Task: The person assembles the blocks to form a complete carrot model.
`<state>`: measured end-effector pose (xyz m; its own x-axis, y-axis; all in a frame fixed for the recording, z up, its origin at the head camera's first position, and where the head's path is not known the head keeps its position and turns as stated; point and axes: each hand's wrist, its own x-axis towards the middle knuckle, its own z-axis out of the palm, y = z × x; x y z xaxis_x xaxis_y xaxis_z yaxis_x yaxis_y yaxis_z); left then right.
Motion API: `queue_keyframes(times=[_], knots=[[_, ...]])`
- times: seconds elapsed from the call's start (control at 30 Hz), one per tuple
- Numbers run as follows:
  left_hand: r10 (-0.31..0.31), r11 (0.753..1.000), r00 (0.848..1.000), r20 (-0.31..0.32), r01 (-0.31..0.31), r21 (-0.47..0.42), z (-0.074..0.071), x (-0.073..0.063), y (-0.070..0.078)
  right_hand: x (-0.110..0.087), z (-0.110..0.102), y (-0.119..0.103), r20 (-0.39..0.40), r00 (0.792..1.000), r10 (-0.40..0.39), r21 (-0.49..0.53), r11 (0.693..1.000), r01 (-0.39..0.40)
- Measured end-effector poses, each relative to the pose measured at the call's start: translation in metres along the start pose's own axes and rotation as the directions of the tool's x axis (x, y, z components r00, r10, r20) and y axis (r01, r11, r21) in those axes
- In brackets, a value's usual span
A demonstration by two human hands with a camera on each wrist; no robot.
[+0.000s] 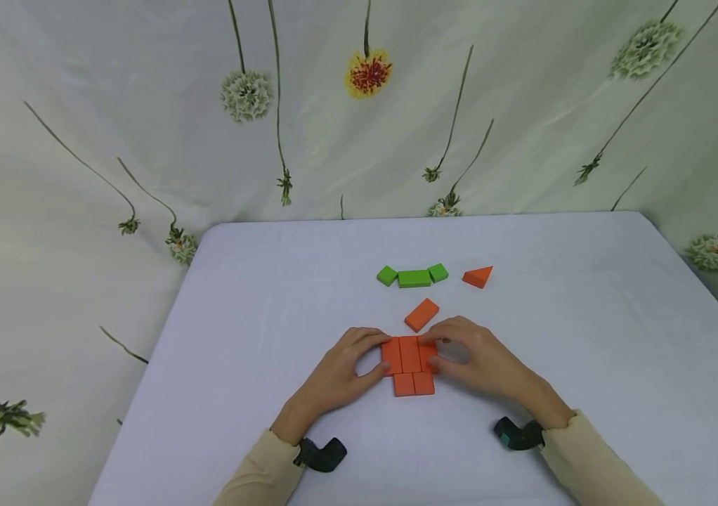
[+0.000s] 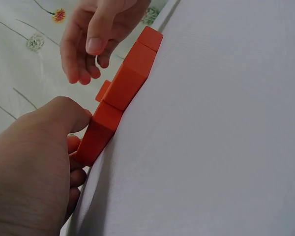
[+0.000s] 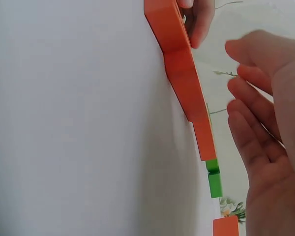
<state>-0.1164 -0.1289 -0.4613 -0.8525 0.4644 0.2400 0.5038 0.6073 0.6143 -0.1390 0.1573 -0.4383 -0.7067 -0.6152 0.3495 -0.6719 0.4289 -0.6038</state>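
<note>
In the head view, three upright orange blocks stand side by side, the middle one (image 1: 409,354) flush with its neighbours. Two smaller orange blocks (image 1: 404,385) adjoin their near edge. My left hand (image 1: 340,365) pinches the leftmost orange block (image 2: 99,129) between thumb and fingers at its outer side. Around the rightmost orange block (image 1: 427,357) hovers my right hand (image 1: 482,358), thumb and index finger spread. The right wrist view shows these fingers (image 3: 250,128) loosely bent, with a gap between them and the orange blocks (image 3: 184,78); nothing is held.
Just beyond the group lies a slanted orange block (image 1: 421,315). Farther back are a long green block (image 1: 414,279) with a small green block (image 1: 387,275) at its left and another (image 1: 438,273) at its right. An orange triangular block (image 1: 478,277) lies right of them on the white-covered table (image 1: 258,295).
</note>
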Motion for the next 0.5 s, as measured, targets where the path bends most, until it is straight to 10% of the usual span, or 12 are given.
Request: queue_keyframes(times=[0.5], knots=[[-0.002,1.0,1.0,-0.002,0.002,0.007,0.0,0.0,0.0,0.034,-0.004,0.023,-0.025,0.992,0.12,-0.131,0.984,-0.122]])
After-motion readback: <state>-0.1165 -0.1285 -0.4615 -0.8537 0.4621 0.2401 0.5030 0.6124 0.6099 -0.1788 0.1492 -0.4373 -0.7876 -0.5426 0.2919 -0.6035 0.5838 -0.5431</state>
